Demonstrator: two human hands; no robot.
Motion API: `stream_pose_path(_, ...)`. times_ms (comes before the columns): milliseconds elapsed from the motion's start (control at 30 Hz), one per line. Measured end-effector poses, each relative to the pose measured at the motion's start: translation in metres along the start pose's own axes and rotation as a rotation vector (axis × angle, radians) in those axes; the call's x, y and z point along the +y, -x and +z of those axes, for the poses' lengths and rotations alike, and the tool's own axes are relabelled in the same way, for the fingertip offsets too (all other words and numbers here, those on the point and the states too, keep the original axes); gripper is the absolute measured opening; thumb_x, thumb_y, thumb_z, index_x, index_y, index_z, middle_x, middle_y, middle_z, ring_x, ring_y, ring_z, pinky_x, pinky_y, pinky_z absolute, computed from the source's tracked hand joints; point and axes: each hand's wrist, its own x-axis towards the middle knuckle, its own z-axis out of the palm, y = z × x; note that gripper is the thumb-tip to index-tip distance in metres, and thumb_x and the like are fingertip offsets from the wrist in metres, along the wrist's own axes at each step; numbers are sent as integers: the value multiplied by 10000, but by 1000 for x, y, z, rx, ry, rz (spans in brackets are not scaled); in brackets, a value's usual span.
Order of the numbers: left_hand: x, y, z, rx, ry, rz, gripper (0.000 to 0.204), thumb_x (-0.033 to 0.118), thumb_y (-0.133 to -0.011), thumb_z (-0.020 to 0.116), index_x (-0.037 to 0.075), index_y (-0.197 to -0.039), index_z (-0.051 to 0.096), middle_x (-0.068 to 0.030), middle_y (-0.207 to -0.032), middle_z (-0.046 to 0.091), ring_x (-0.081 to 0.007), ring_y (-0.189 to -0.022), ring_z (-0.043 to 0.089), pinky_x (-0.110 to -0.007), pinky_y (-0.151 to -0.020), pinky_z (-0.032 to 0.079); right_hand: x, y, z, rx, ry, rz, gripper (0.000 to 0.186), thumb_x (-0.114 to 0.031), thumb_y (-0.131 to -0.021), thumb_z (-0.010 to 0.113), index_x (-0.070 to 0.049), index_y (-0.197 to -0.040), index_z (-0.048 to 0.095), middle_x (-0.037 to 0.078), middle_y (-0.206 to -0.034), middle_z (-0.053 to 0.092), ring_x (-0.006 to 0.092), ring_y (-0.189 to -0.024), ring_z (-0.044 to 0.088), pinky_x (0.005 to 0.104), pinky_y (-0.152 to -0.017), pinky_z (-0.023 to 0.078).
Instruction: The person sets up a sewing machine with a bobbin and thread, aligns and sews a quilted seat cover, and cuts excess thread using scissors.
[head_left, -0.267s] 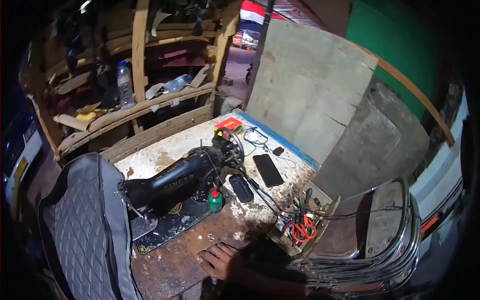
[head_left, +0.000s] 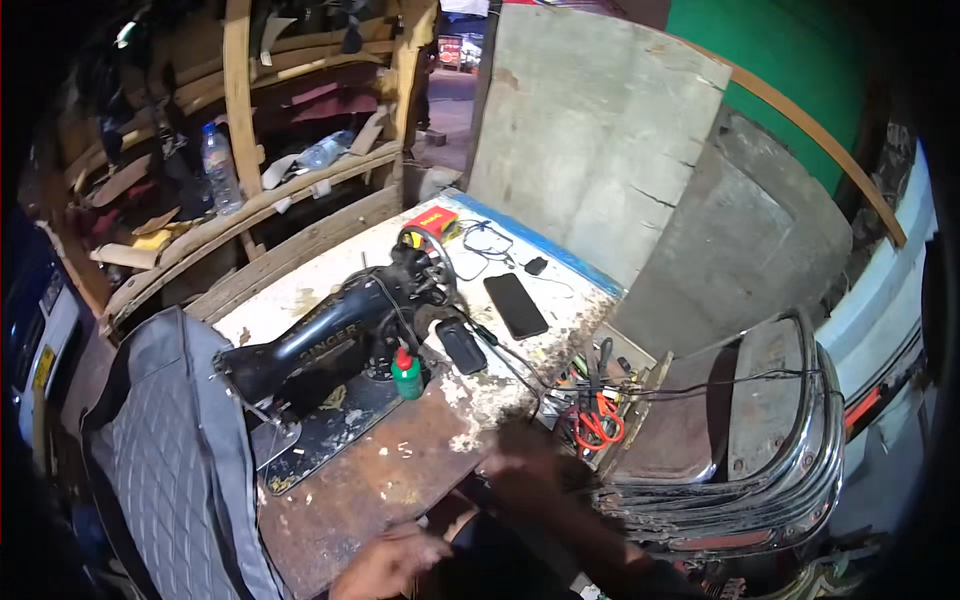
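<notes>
My left hand (head_left: 392,558) is at the near edge of the worktable (head_left: 350,510), blurred, its fingers too smeared to read. Further right, my right hand (head_left: 518,455) is a dark blur over the table's edge, beside an open wooden drawer (head_left: 655,385) of tools. Orange-handled scissors (head_left: 600,428) lie in that drawer. A black sewing machine (head_left: 310,345) stands on the table, with a small green bottle with a red cap (head_left: 407,380) beside it. Grey quilted cover material (head_left: 170,450) hangs at the machine's left end.
Behind the machine lie a dark phone (head_left: 516,306), a black case (head_left: 460,346), cables (head_left: 485,238) and a red-and-yellow box (head_left: 433,220). Chrome-framed seats (head_left: 765,440) crowd the right side. A wooden shelf (head_left: 290,205) holding plastic bottles runs along the left.
My right hand has lifted off the tabletop and moved right, toward the drawer. My left hand has come into view at the bottom. The view has shifted slightly, so the scene sits further left.
</notes>
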Motion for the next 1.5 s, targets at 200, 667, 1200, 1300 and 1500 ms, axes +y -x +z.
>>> stream_pose_path(200,-14,-65,-49,795,-647,-47,274,65,-896,622,8,-1163,645,-246,-1174,621,-436,-1097,613,-494,-907,497,128,24,-21,-66,609,564,476,-382,-889,716,-41,-1213,645,252,-1095,684,435,-1063,651,528,-888,534)
stream_pose_path(667,-17,88,-62,1122,-844,-549,295,155,-841,720,-19,-1077,681,-206,-1027,653,-403,-976,627,-494,-845,504,164,26,-85,-300,350,449,456,-302,-761,816,-52,-1128,709,182,-911,731,368,-837,715,456,-779,553)
stream_pose_path(1200,-39,121,-154,589,-200,-491,163,163,-859,761,63,-988,760,-68,-914,767,-170,-870,684,-334,-822,526,-173,-14,64,-727,-40,-551,649,-451,-800,804,-58,-1273,595,158,-917,657,348,-738,711,435,-633,581)
stream_pose_path(1300,-40,123,-155,596,-271,-475,156,160,-849,758,65,-972,758,-88,-907,765,-203,-869,692,-348,-821,527,-193,-24,85,-434,-236,-685,642,-510,-805,786,-60,-1225,607,159,-917,658,348,-729,711,442,-598,573)
stream_pose_path(1500,-32,120,-152,605,-363,-496,126,157,-830,754,80,-929,754,-143,-938,734,-318,-920,688,-400,-845,523,-205,-28,110,-648,-224,-588,647,-463,-806,814,6,-1159,542,212,-1000,619,411,-903,674,483,-727,556)
